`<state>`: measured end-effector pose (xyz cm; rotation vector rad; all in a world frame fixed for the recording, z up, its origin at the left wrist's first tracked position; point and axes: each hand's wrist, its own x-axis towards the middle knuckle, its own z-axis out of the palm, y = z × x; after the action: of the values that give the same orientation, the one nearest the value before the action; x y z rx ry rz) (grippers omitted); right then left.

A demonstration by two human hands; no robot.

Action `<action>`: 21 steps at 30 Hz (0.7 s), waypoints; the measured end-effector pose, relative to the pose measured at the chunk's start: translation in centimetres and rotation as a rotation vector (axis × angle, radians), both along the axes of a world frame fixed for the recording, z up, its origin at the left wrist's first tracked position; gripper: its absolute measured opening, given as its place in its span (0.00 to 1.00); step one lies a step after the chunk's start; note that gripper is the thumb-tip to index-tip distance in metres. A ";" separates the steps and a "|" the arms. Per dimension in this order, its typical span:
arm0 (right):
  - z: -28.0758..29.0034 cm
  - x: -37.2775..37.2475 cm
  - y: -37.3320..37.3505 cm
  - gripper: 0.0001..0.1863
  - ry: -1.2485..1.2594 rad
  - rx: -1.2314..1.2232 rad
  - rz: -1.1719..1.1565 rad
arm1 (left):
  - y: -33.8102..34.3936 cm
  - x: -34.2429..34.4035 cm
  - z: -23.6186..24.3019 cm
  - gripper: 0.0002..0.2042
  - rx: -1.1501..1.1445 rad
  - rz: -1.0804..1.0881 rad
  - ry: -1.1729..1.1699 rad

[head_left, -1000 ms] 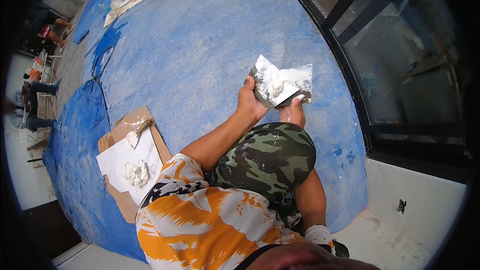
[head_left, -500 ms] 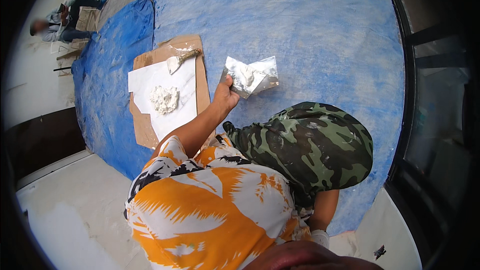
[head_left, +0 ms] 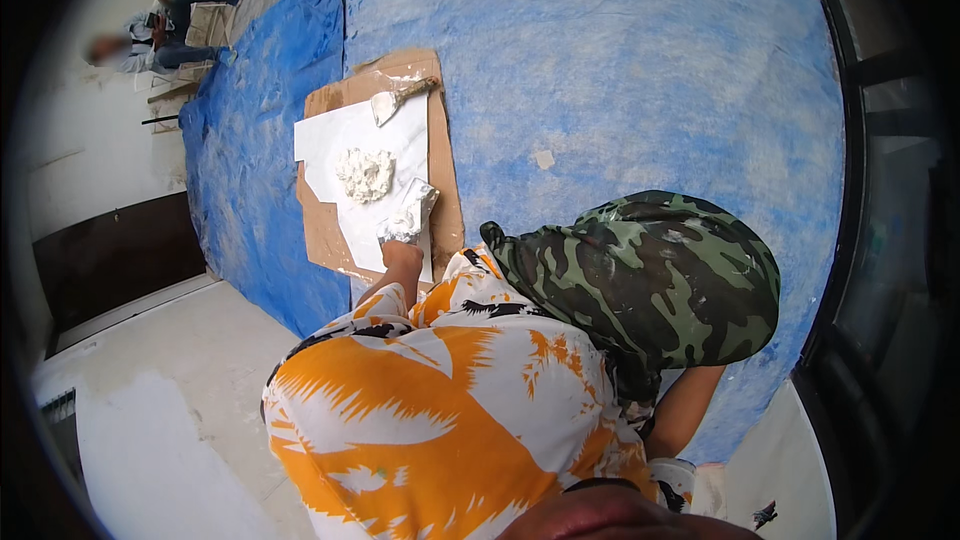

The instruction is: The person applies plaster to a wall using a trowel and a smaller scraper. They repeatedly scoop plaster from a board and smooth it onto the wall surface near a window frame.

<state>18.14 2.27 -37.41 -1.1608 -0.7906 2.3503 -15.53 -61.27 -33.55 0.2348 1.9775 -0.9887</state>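
Note:
My left hand [head_left: 403,257] is closed on the edge of a shiny bent metal plate [head_left: 424,208]; white paste coats part of it. The plate is over the near right part of a white board [head_left: 330,145], close beside a lumpy heap of white paste [head_left: 365,175]. Whether it touches the board I cannot tell. A scraper [head_left: 386,106] with a paste-smeared blade and worn handle lies at the board's far edge. My right forearm [head_left: 690,405] runs from its sleeve behind my camouflage-trousered leg [head_left: 680,280], which hides the right hand.
The white board lies on brown cardboard [head_left: 445,180], on a blue sheet [head_left: 600,70] covering the floor. A pale scrap [head_left: 544,159] lies on it. Dark-framed glass [head_left: 865,180] borders the right side. Two people [head_left: 180,25] sit at the far left by a wall.
My left hand has brought the metal plate left and nearer to me, from above the blue sheet to over the white board beside the paste heap. The view has shifted slightly.

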 end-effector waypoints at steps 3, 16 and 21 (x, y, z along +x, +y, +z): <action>-0.1 0.5 0.4 0.40 0.045 0.033 -0.021 | -1.8 1.8 0.7 0.13 -0.074 -0.213 -0.225; 7.5 1.6 3.5 0.05 -0.245 0.336 -0.193 | 17.0 -0.1 9.1 0.25 1.085 0.719 0.057; 17.2 5.8 4.2 0.11 -0.442 0.286 -0.014 | 37.2 6.8 37.1 0.58 1.255 -0.137 -0.033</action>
<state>23.93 6.49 -20.25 -1.5638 -1.2123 1.9047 -8.74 -24.07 3.57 1.0509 2.3073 0.3177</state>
